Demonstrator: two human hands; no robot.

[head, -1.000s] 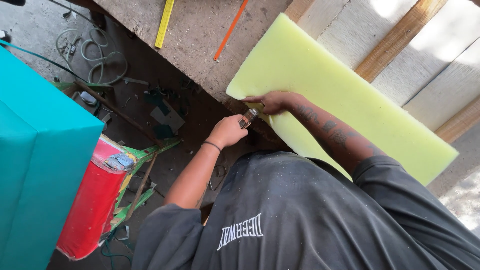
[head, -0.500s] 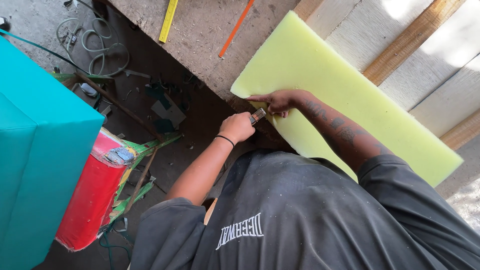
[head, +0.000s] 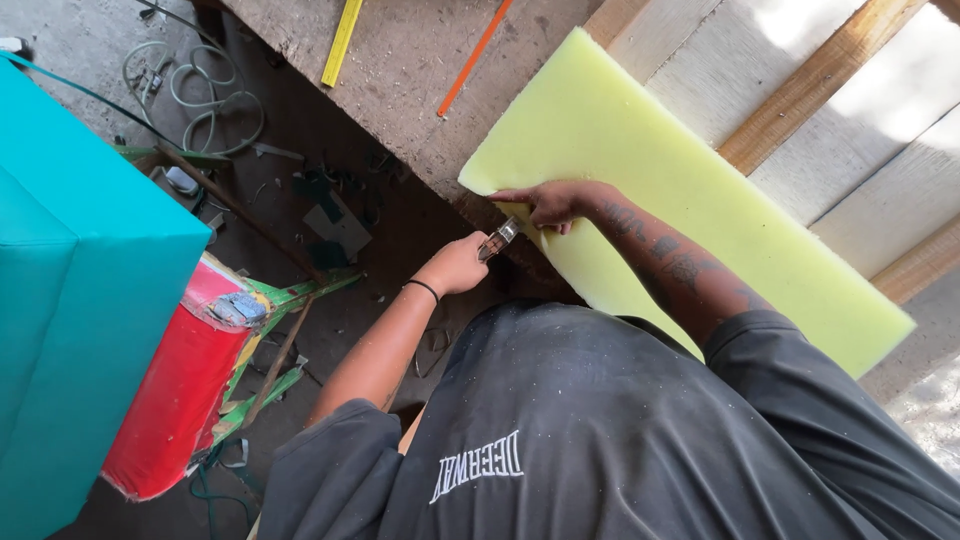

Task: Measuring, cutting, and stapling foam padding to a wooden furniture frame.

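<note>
Your foam sheet [head: 690, 190] lies on the table [head: 400, 80], right of the two long sticks [head: 342, 42]. Your hands meet at its near left edge. The big box [head: 70, 300] stands far left, with hoses [head: 190, 90] on the floor behind it.

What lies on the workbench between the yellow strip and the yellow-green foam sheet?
In the head view, one thin orange strip lies on the workbench, between the yellow strip and the foam sheet.
</note>
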